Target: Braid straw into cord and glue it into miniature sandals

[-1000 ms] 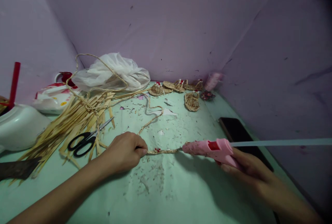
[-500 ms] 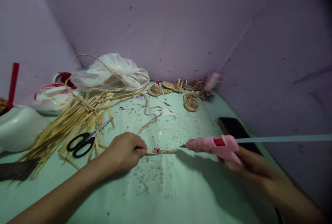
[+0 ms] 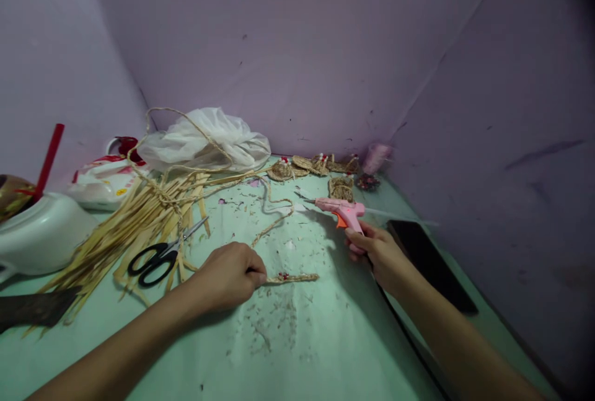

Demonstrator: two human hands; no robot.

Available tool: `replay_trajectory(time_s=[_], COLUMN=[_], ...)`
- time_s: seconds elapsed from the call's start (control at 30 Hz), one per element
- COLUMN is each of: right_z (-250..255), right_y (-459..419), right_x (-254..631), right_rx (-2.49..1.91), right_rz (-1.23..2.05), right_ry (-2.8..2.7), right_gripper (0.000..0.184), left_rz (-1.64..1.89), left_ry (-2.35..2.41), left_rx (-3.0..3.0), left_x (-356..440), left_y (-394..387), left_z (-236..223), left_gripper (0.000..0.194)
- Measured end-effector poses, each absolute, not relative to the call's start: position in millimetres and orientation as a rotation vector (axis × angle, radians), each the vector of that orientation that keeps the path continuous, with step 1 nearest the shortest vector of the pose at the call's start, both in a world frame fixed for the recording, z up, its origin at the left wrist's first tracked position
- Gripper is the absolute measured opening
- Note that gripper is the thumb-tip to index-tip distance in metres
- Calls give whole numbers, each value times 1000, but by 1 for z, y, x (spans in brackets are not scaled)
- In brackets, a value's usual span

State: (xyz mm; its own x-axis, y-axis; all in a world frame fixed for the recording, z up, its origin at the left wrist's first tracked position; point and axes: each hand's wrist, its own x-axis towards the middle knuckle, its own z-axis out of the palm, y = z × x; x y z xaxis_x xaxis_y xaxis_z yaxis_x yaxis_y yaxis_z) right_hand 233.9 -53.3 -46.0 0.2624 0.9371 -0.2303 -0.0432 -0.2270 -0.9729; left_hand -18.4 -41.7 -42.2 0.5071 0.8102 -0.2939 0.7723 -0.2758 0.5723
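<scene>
My left hand (image 3: 237, 276) is closed on a braided straw cord (image 3: 302, 277), whose short end lies to the right along the tabletop. Small red and white beads (image 3: 283, 276) sit on that end, just beyond my fingertips. From behind the hand the cord (image 3: 274, 222) winds back towards the straw pile. My right hand (image 3: 372, 246) grips the handle of a pink glue gun (image 3: 341, 207), its nozzle aimed left above the table. A clear glue stick (image 3: 395, 215) juts from the gun's back, and a black cable runs down from the handle.
Black-handled scissors (image 3: 160, 259) lie on loose straw strips (image 3: 116, 233) at left, near a dark blade (image 3: 39, 308) and a white pot (image 3: 41, 233). Woven straw pieces (image 3: 286, 170) line the back. A dark phone (image 3: 432, 264) lies at right, beneath my right forearm's far side.
My right hand has carried the glue gun back and to the left, away from the cord's end, and turned it. My left hand stays on the cord. The view has shifted slightly.
</scene>
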Motion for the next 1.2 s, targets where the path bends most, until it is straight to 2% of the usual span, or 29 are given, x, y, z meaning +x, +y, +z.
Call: replay_trajectory(time_s=[0.33, 0.47, 0.6, 0.63, 0.73, 0.8, 0.9, 1.0, 1.2], right_z=[-60, -57, -46, -44, -40, -41, -47, -52, -50], right_y=[4, 0, -34, -46, -79, -94, -105, -108, -113], right_x=[204, 213, 217, 215, 203, 193, 180, 173, 170], right_rx=[-1588, -1670, -1661, -1633, -1369, -1245, -1151, -1117, -1095], right_rz=[1122, 962, 828, 845, 1246, 1484, 1654, 1687, 1521], right_ry=[-961, -1053, -1072, -1044, -582, -426, -366, -381, -511], right_gripper=[3, 7, 21, 24, 36, 33, 27, 26, 24], left_rz=[87, 115, 217, 287, 552, 650, 692, 747, 798], left_ry=[1294, 1247, 1176, 1167, 1221, 1295, 1327, 1291, 1224], left_rx=[2113, 2086, 1991, 1963, 1873, 1825, 1778, 1744, 1836], left_x=[-19, -21, -20, -19, -12, -6, 2, 7, 12], left_y=[-42, -40, -40, -40, -45, -49, -58, -65, -74], left_z=[-43, -47, -44, -42, -34, -31, -30, -31, -35], left_gripper=[23, 23, 23, 24, 23, 22, 23, 24, 26])
